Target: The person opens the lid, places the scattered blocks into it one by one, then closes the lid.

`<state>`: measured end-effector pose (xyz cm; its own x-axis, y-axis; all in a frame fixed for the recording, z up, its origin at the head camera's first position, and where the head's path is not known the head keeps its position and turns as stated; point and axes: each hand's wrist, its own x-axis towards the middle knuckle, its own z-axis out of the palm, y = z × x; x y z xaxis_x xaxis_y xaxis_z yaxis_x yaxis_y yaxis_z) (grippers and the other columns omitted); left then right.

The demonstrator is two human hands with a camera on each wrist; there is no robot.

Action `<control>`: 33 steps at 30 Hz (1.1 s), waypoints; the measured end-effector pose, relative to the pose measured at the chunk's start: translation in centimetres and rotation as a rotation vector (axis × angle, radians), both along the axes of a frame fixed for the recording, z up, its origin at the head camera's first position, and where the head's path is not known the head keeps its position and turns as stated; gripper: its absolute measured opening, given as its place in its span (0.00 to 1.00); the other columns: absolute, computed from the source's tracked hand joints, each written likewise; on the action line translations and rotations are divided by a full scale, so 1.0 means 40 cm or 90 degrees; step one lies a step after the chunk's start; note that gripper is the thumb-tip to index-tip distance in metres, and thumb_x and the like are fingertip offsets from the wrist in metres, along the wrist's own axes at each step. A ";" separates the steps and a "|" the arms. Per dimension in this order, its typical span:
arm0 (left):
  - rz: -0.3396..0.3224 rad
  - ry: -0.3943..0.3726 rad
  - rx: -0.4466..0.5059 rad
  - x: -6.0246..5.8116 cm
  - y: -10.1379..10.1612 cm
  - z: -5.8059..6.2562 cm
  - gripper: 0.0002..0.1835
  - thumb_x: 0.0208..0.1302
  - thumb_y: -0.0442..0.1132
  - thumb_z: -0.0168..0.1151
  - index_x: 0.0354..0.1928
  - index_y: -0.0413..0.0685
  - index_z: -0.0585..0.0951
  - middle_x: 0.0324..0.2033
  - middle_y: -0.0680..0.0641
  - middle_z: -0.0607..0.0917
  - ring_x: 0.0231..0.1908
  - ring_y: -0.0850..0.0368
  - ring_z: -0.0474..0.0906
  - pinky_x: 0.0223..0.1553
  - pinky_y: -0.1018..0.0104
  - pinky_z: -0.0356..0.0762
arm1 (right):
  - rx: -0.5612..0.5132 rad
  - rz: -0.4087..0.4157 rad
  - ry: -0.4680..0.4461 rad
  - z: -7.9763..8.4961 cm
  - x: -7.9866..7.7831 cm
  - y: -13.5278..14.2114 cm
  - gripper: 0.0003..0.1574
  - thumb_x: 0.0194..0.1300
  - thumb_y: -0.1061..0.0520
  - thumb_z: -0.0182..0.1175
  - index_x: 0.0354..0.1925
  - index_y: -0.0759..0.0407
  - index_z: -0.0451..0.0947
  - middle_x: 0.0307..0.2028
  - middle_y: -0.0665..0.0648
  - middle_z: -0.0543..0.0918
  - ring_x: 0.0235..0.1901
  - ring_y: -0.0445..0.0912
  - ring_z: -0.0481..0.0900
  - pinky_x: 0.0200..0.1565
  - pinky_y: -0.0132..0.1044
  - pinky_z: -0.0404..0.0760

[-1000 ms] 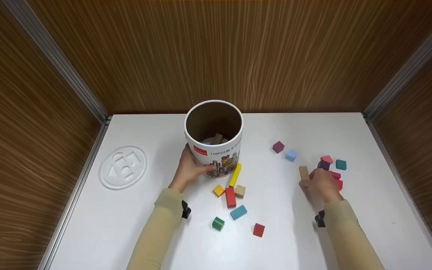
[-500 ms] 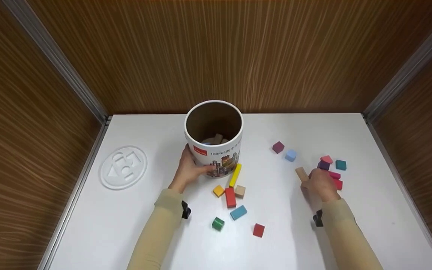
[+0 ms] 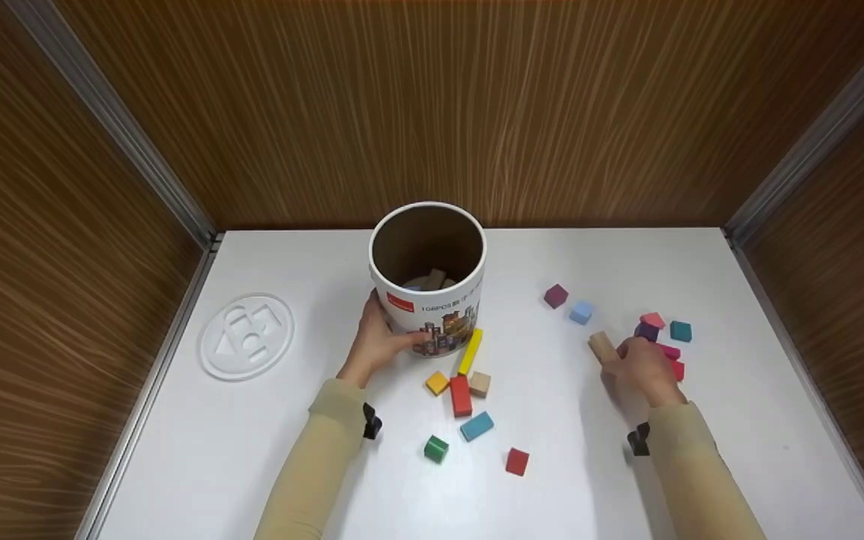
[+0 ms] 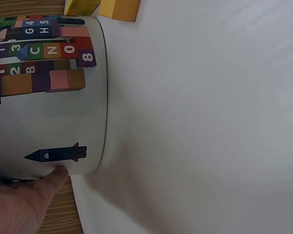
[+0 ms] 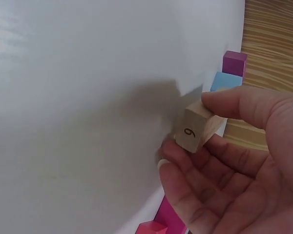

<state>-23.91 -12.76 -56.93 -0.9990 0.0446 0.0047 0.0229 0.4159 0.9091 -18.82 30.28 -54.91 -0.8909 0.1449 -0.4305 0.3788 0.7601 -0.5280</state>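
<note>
My left hand [image 3: 377, 341] grips the side of a white printed bucket [image 3: 432, 319], thumb across its front and the other fingers behind it. The bucket stands upright, its top uncovered, with a few wooden blocks [image 3: 434, 280] at the bottom. In the left wrist view a finger presses the bucket wall [image 4: 39, 122] beside a printed rocket. My right hand [image 3: 646, 369] pinches a natural wood block [image 3: 603, 348] between thumb and fingers. A "6" or "9" shows on one end of this block [image 5: 191, 130] in the right wrist view.
Near the right hand lie purple [image 3: 648, 331], pink [image 3: 653, 320], teal [image 3: 680, 331], light blue [image 3: 580, 312] and plum [image 3: 556, 295] blocks. Several more, including a red block [image 3: 460, 396] and a yellow bar [image 3: 470, 352], lie before the bucket. A white round lid [image 3: 246, 337] rests at left.
In the right hand, the wooden block has turned from nearly upright in the head view to slanting up-left. The left hand and bucket hold their place.
</note>
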 end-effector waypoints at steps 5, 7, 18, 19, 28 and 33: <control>-0.001 -0.001 0.000 0.000 0.000 0.001 0.69 0.35 0.55 0.84 0.76 0.50 0.47 0.70 0.50 0.61 0.70 0.55 0.56 0.72 0.58 0.53 | -0.022 -0.004 0.017 0.018 -0.004 -0.009 0.30 0.66 0.46 0.64 0.54 0.68 0.72 0.42 0.64 0.78 0.45 0.59 0.75 0.51 0.56 0.79; 0.000 -0.002 -0.001 -0.001 0.001 0.001 0.69 0.36 0.55 0.84 0.76 0.50 0.47 0.70 0.50 0.61 0.70 0.55 0.56 0.72 0.58 0.53 | -0.036 -0.008 0.026 0.029 -0.007 -0.015 0.31 0.66 0.45 0.63 0.55 0.67 0.72 0.44 0.64 0.77 0.46 0.58 0.74 0.51 0.56 0.79; 0.001 -0.007 0.002 -0.004 0.001 -0.004 0.69 0.36 0.56 0.83 0.76 0.51 0.48 0.71 0.50 0.60 0.71 0.55 0.55 0.72 0.58 0.52 | -0.088 0.023 0.151 0.106 -0.017 -0.054 0.29 0.65 0.49 0.64 0.55 0.69 0.74 0.48 0.66 0.77 0.45 0.56 0.74 0.47 0.43 0.81; 0.001 -0.006 0.003 -0.004 0.001 -0.004 0.69 0.36 0.56 0.83 0.76 0.51 0.48 0.71 0.50 0.61 0.71 0.55 0.56 0.72 0.58 0.53 | -0.092 0.027 0.163 0.114 -0.018 -0.060 0.28 0.66 0.49 0.64 0.55 0.69 0.74 0.48 0.66 0.77 0.45 0.56 0.74 0.46 0.43 0.82; -0.004 -0.005 0.001 -0.003 -0.002 -0.007 0.69 0.37 0.55 0.83 0.76 0.49 0.46 0.71 0.49 0.59 0.71 0.56 0.54 0.72 0.61 0.51 | -0.114 0.038 0.265 0.195 -0.040 -0.140 0.27 0.65 0.50 0.64 0.54 0.67 0.76 0.47 0.65 0.78 0.44 0.56 0.78 0.45 0.46 0.84; -0.006 -0.003 -0.003 -0.002 -0.002 -0.008 0.69 0.37 0.55 0.83 0.76 0.49 0.46 0.71 0.49 0.59 0.71 0.55 0.54 0.72 0.60 0.51 | -0.139 0.060 0.312 0.239 -0.058 -0.192 0.25 0.65 0.51 0.65 0.55 0.65 0.77 0.47 0.63 0.79 0.45 0.55 0.77 0.43 0.46 0.85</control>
